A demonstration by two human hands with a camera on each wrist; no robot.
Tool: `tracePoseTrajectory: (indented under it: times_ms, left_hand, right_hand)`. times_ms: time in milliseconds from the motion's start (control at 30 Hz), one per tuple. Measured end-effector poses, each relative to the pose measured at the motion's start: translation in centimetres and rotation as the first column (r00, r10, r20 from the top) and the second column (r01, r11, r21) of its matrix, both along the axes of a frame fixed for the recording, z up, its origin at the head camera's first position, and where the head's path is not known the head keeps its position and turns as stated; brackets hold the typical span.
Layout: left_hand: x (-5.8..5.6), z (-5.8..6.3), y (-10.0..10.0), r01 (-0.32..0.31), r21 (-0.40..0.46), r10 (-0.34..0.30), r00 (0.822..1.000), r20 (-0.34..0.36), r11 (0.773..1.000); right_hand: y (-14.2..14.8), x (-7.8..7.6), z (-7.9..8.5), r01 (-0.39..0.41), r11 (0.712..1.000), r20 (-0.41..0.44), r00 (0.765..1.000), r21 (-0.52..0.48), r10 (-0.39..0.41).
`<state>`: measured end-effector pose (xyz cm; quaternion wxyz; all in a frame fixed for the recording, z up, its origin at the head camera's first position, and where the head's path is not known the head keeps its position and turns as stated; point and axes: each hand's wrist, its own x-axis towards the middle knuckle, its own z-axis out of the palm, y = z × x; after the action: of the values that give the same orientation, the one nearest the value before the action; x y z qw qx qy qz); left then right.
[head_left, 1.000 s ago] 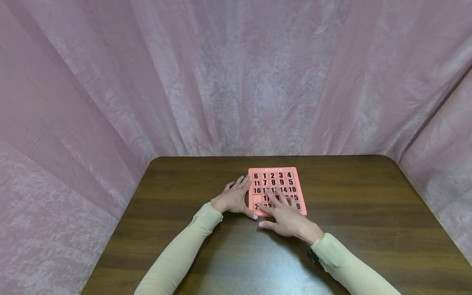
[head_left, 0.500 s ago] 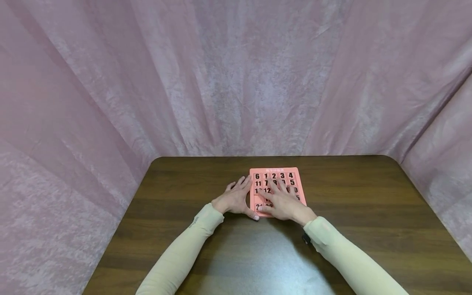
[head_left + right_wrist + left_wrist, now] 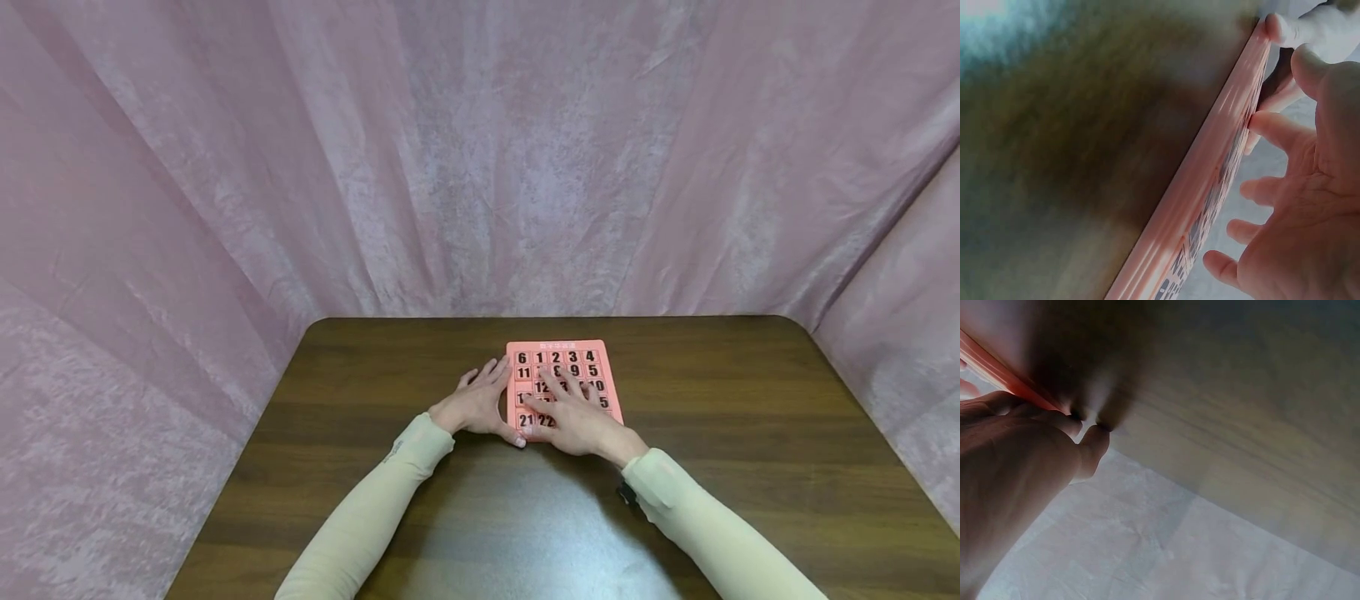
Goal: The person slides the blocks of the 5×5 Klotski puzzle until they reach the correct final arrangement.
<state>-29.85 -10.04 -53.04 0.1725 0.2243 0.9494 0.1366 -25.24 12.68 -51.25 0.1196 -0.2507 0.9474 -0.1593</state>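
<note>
A pink sliding number puzzle [image 3: 609, 375] with black-numbered tiles lies flat on the wooden table. My left hand [image 3: 477, 407] is spread along its left side, fingertips at the upper left edge and thumb at the near left corner. Over the lower right part reaches my right hand [image 3: 581, 423], hiding several tiles. Its index fingertip presses a tile [image 3: 522, 398] in the left column, fourth row. An open slot [image 3: 522, 387] shows just above that tile. In the right wrist view, the other fingers [image 3: 1244, 230] stand loosely spread, off the puzzle face.
The brown wooden table [image 3: 750, 417] extends on both sides of the puzzle. Pink velvet curtain [image 3: 525, 167] hangs behind its far edge and down the sides. A dark band [image 3: 627, 493] sits at the right wrist.
The right hand has moved forward, then slightly back toward the person. The tile marked 16 has slid down one row, so the open slot is now in the third row. The left hand stays put.
</note>
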Motion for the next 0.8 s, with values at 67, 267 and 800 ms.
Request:
tracePoseTrajectory:
  times_ms: [67,267,800]
  left_hand:
    - [0.0,-0.1,0.0,0.002,0.005,-0.002,1.000,-0.006,1.000]
    - [0.1,0.1,0.0,0.002,0.003,-0.002,1.000,0.000,1.000]
    - [-0.2,-0.3,-0.1,-0.003,0.012,0.003,1.000,0.018,1.000]
  right_hand:
    - [0.0,0.3,0.0,-0.004,1.000,-0.002,1.000,0.001,0.004]
    - [0.1,1.1,0.0,-0.007,1.000,-0.003,1.000,-0.022,0.007]
    - [0.0,-2.3,0.3,0.031,0.999,0.009,0.999,-0.017,-0.031]
